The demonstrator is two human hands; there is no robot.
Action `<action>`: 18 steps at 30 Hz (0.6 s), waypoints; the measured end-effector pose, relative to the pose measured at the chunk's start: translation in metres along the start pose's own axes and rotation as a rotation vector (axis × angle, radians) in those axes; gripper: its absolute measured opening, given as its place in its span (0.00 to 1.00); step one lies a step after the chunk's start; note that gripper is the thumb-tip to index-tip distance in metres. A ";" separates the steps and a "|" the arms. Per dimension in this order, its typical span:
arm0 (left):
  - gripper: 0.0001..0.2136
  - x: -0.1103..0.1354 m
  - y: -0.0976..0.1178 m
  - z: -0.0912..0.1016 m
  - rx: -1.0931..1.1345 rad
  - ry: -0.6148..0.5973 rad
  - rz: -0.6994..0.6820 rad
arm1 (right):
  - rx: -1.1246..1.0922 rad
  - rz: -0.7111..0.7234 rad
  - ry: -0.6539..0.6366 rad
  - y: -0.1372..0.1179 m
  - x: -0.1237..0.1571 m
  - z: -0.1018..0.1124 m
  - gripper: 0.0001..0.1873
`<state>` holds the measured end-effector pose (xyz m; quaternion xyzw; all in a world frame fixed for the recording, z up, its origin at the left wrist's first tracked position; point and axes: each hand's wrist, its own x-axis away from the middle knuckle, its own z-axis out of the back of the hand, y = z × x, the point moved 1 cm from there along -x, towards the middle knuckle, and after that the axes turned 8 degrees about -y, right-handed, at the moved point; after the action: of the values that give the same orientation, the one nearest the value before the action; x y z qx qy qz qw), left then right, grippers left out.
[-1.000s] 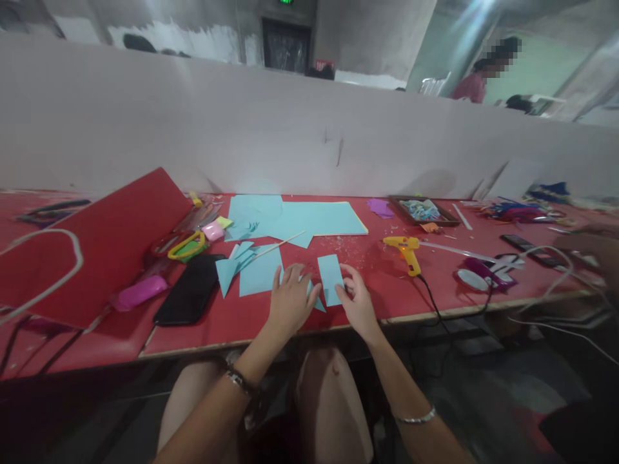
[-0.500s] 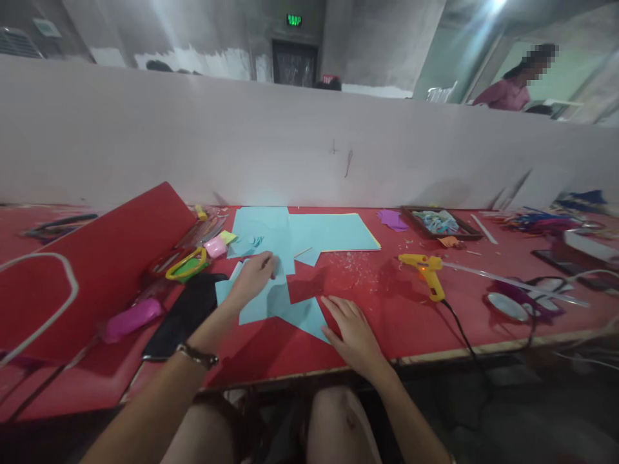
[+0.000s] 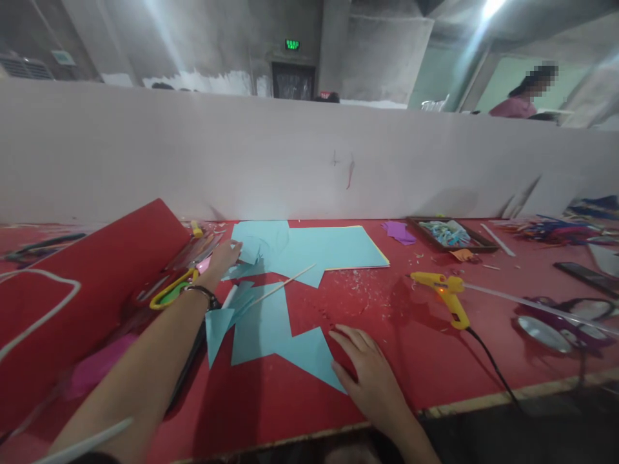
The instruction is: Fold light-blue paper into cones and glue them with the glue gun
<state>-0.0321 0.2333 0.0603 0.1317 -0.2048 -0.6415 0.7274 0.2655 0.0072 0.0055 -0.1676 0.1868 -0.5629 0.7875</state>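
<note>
My left hand (image 3: 227, 256) reaches over the left part of the table, its fingers closed at the edge of a small light-blue paper piece (image 3: 250, 251) with curled, cut strips. Lower down, a light-blue star-like paper cutout (image 3: 264, 332) lies on the red tabletop, with a folded paper flap (image 3: 220, 325) at its left. A thin pale stick (image 3: 285, 283) crosses the paper. My right hand (image 3: 360, 364) rests with fingers spread beside the cutout's lower right point, holding nothing. Light-blue sheets (image 3: 333, 245) with a yellow edge lie behind.
A yellow glue gun (image 3: 442, 290) with a clear glue stick and black cord lies at right. Behind it are a tray of scraps (image 3: 491, 246) and purple paper (image 3: 399, 233). Yellow-handled scissors (image 3: 162, 298) and a red board (image 3: 111, 277) are at left. A white partition (image 3: 290, 161) stands behind.
My left hand has moved left and away from me, off the cutout to the small paper piece. The stick and flap have shifted. The view has tilted up; my right hand stays beside the cutout.
</note>
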 end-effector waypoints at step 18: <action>0.09 0.022 -0.014 -0.019 -0.219 0.003 -0.221 | -0.010 0.003 -0.004 0.000 0.000 0.000 0.20</action>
<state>-0.0331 0.2081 0.0399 0.0744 -0.1167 -0.7359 0.6628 0.2657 0.0067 0.0059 -0.1725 0.1883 -0.5603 0.7879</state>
